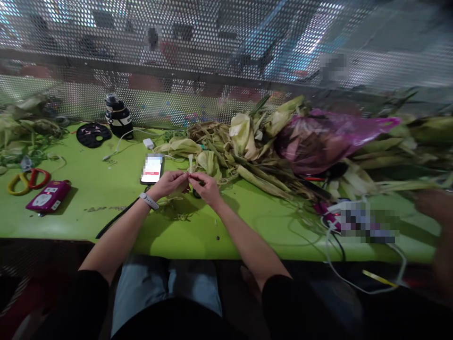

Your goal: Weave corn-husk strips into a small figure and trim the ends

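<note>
My left hand (168, 184), with a pale watch band on the wrist, and my right hand (208, 190) meet fingertip to fingertip over the green table. Both are closed in a pinch. A thin pale strip of corn husk (191, 163) sticks up from between the fingertips; its lower end is hidden by them. Just behind my left hand lies a lit phone (152, 169). Beyond my right hand spreads a heap of dried corn husks (247, 163). Loose husk shreds (180, 210) lie under my hands.
Left on the table (106, 189) are scissors (28, 182), a purple power box (48, 196), a black fan-shaped pad (94, 135) and a black bottle (118, 118). A pink plastic bag (318, 141) and cables lie right. Another person's arm (437, 212) reaches in there. Perforated metal (198, 71) stands behind.
</note>
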The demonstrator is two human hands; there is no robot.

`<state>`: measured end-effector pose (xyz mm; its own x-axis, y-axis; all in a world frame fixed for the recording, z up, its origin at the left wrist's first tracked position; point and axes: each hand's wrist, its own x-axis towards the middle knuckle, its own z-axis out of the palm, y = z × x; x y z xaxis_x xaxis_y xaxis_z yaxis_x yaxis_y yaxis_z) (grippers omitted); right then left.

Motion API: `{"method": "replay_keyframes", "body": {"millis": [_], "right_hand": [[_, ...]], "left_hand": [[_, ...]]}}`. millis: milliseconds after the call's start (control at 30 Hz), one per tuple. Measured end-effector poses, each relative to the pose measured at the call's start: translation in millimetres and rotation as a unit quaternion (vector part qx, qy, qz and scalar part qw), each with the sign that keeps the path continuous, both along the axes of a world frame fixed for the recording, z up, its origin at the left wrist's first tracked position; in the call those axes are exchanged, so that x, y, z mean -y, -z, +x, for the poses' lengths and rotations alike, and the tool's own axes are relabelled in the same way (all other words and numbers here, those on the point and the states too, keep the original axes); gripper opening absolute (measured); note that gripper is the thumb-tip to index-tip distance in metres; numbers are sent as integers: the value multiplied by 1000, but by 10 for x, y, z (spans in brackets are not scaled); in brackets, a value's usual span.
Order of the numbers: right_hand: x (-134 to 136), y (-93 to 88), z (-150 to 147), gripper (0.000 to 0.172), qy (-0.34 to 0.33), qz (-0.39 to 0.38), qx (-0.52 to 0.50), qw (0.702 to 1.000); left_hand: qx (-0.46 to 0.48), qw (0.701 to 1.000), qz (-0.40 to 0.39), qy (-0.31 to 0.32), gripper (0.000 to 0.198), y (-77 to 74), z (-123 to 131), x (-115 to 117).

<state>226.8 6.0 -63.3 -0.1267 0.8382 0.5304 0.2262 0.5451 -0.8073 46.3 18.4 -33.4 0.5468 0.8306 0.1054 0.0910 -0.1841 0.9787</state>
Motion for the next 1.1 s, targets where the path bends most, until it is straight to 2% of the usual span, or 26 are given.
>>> {"method": "replay_keyframes", "body": {"millis": [300,600,733,800,1000,1100], "right_hand": [[-10,-26,29,24,8,16,17,1000],[12,-74,22,24,16,81,52,995],[19,-85,28,25,17,77,50,996],[19,-85,31,25,15,83,51,995],[28,-94,22,26,26,86,66,994],[34,-105,17,27,27,93,74,993]], "left_hand": [[-20,1000,15,6,45,-43,-27,24],[-39,997,71,-17,44,12,-41,-11],[7,1000,14,23,43,31,-30,-13],[11,999,11,31,42,37,-28,-12],[-11,999,32,26,36,13,-13,25],[-40,997,63,2,33,-2,-2,42]]}}
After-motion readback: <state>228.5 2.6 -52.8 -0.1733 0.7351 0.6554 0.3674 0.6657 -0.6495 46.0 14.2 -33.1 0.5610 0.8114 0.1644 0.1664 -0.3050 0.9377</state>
